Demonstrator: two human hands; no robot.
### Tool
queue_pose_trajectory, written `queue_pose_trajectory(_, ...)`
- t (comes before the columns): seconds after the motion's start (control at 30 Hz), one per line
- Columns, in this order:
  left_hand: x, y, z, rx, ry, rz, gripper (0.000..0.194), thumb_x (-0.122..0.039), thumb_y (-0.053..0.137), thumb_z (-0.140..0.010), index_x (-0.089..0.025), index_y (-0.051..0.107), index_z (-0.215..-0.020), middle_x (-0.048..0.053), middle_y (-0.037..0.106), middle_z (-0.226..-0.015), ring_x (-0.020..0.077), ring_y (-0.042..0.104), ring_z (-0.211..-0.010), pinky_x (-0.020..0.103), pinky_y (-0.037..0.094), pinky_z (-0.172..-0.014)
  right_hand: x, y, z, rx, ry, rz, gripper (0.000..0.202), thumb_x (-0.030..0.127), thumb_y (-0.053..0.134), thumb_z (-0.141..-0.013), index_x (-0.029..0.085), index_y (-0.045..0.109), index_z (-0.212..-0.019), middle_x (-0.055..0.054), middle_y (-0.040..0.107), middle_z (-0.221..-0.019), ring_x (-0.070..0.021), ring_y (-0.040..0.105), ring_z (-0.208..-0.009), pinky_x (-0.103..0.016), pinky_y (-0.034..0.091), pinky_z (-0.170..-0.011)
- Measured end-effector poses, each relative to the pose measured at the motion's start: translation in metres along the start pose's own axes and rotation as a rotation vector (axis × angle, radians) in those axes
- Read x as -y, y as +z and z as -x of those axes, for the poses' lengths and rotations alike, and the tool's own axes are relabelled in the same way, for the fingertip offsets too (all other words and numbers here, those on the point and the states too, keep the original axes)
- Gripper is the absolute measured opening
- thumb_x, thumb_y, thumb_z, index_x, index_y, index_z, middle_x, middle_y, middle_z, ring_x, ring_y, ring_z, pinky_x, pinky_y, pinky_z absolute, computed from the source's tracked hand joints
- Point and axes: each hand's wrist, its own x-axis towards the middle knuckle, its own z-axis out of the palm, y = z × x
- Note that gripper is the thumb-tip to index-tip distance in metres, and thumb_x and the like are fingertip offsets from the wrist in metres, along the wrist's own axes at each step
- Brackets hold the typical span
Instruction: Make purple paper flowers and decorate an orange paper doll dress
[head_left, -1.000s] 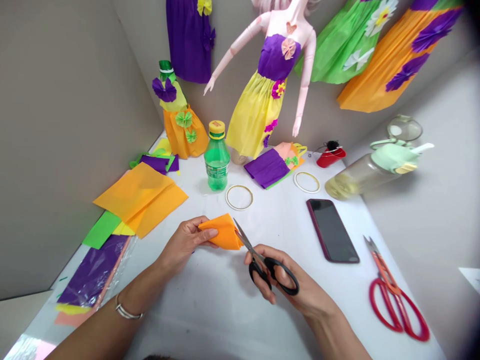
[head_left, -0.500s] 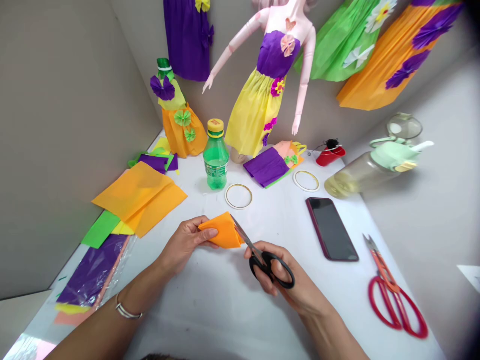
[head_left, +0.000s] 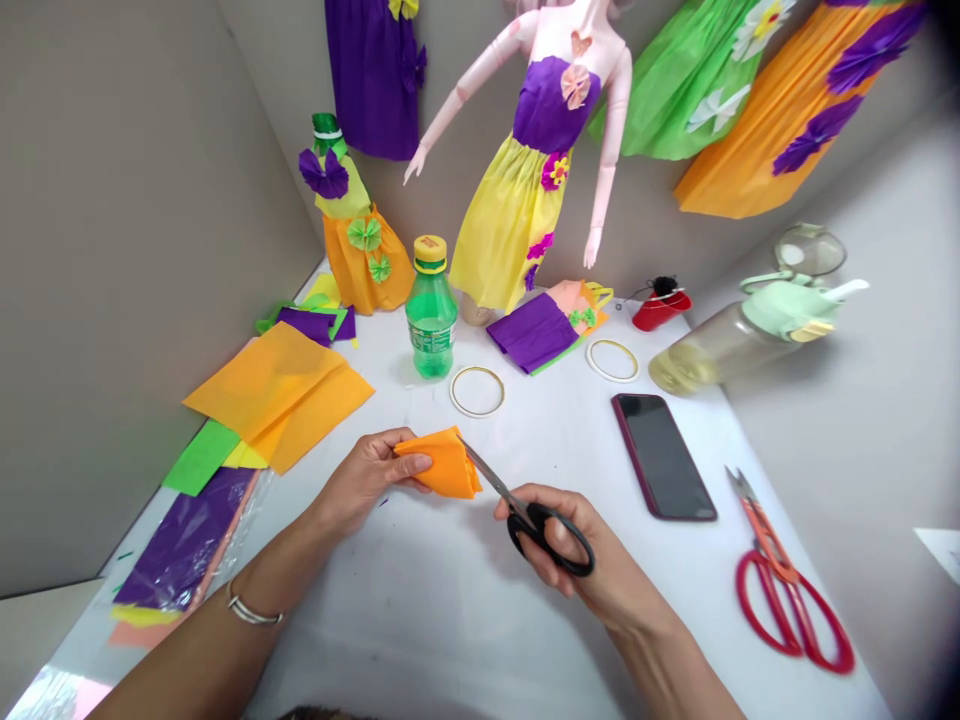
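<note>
Between the thumb and fingers of my left hand [head_left: 379,467] is a folded piece of orange paper [head_left: 448,467], held above the white table. My right hand [head_left: 574,545] has its fingers in the handles of black-handled scissors [head_left: 534,517]. The blades point up and left, and their tips touch or nearly touch the upper right edge of the orange paper. Whether paper lies between the blades cannot be made out. A ring of narrow tape [head_left: 478,391] lies just beyond the paper, beside a green bottle [head_left: 431,320] with a yellow cap.
Orange sheets [head_left: 277,385] and a purple packet [head_left: 187,540] lie at the left. A doll [head_left: 517,190] in a paper dress stands at the back. On the right are a phone [head_left: 664,457], red scissors [head_left: 787,590] and a water bottle [head_left: 727,345].
The scissors and my right hand have shifted slightly right and down. The orange paper in my left hand has moved a little left.
</note>
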Motion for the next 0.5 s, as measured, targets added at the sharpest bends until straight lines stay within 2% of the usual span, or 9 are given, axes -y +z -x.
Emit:
queue_pose_trajectory(0.1, -0.001, -0.001, 0.001, -0.038, 0.044, -0.038, 0.021, -0.033, 0.08, -0.073, -0.017, 0.067, -0.075, -0.001, 0.07, -0.073, 0.0141, 0.066, -0.069, 0.022, 0.054, -0.067, 0.005, -0.004, 0.0, 0.129, 0.062, 0.036, 0.066, 0.069, 0.069, -0.073, 0.015, 0.061, -0.11, 0.003, 0.052, -0.065, -0.0081, 0.04, -0.053, -0.022, 0.028, -0.052)
queue_pose_trajectory(0.2, -0.001, -0.001, 0.003, -0.122, 0.135, -0.116, 0.02, -0.035, 0.077, -0.077, -0.018, 0.067, -0.078, -0.001, 0.07, -0.076, 0.0155, 0.067, -0.074, 0.024, 0.054, -0.07, 0.012, -0.014, 0.002, 0.157, 0.102, 0.092, 0.062, 0.061, 0.077, -0.07, 0.015, 0.063, -0.109, 0.002, 0.053, -0.07, -0.0099, 0.041, -0.06, -0.023, 0.028, -0.055)
queue_pose_trajectory(0.27, 0.0, 0.0, 0.005, -0.222, 0.228, -0.225, 0.019, -0.036, 0.074, -0.079, -0.019, 0.067, -0.078, -0.001, 0.069, -0.074, 0.0151, 0.066, -0.072, 0.023, 0.053, -0.066, 0.014, -0.018, 0.004, 0.092, 0.066, 0.094, 0.059, 0.059, 0.078, -0.07, 0.017, 0.062, -0.108, 0.003, 0.053, -0.068, -0.0093, 0.039, -0.057, -0.024, 0.026, -0.054)
queue_pose_trajectory(0.37, 0.002, 0.001, 0.007, -0.352, 0.451, -0.442, 0.01, -0.03, 0.071, -0.083, -0.02, 0.07, -0.081, 0.0, 0.069, -0.075, 0.0156, 0.065, -0.072, 0.024, 0.052, -0.064, 0.011, -0.011, 0.001, -0.078, -0.031, 0.043, 0.057, 0.056, 0.078, -0.071, 0.019, 0.06, -0.11, 0.002, 0.058, -0.069, -0.0104, 0.046, -0.058, -0.025, 0.033, -0.058)
queue_pose_trajectory(0.43, 0.006, 0.001, 0.008, -0.339, 0.665, -0.567, 0.007, -0.022, 0.067, -0.087, -0.02, 0.072, -0.091, 0.003, 0.072, -0.084, 0.0172, 0.068, -0.078, 0.027, 0.055, -0.07, 0.007, 0.005, -0.005, -0.213, -0.037, -0.026, 0.053, 0.05, 0.08, -0.072, 0.02, 0.058, -0.111, 0.001, 0.063, -0.075, -0.0117, 0.051, -0.062, -0.026, 0.038, -0.062)
queue_pose_trajectory(0.5, 0.01, 0.0, 0.008, -0.267, 0.9, -0.666, 0.018, -0.014, 0.063, -0.088, -0.021, 0.072, -0.101, 0.006, 0.074, -0.095, 0.019, 0.07, -0.088, 0.03, 0.056, -0.08, 0.002, 0.024, -0.012, -0.341, 0.001, -0.113, 0.052, 0.046, 0.08, -0.073, 0.02, 0.057, -0.112, 0.0, 0.064, -0.078, -0.012, 0.053, -0.063, -0.026, 0.041, -0.063)
